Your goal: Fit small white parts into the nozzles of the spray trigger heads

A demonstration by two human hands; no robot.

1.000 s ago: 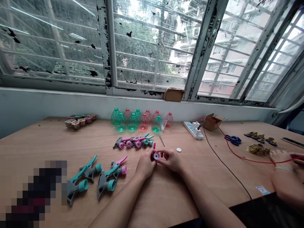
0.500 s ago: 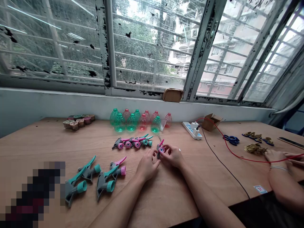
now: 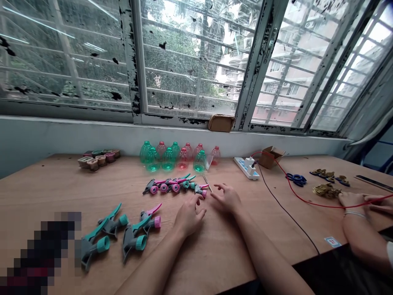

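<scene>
My left hand point(image 3: 188, 215) is open over the table, thumb and fingers apart. Just beyond its fingertips a small grey spray trigger head with a pink lever and pink nozzle point(image 3: 204, 193) lies on the table; whether a finger still touches it I cannot tell. To the right, my right hand point(image 3: 227, 199) has its fingers spread with nothing visible in them, close to the end of a pair of metal tweezers point(image 3: 207, 182). A row of grey trigger heads with pink or teal parts point(image 3: 163, 188) lies left of the single one.
Larger teal-levered trigger heads point(image 3: 132, 239) lie at the front left. Green and pink clear bottles point(image 3: 168, 160) stand along the wall. A power strip point(image 3: 246, 168), cables, a cardboard box point(image 3: 271, 157) and blue scissors point(image 3: 296, 179) are to the right, near a co-worker's hands point(image 3: 353, 200).
The small pink-and-grey trigger head, held between both hands before, now lies on the table at the right end of the row. Both hands have let go, and my right hand has opened.
</scene>
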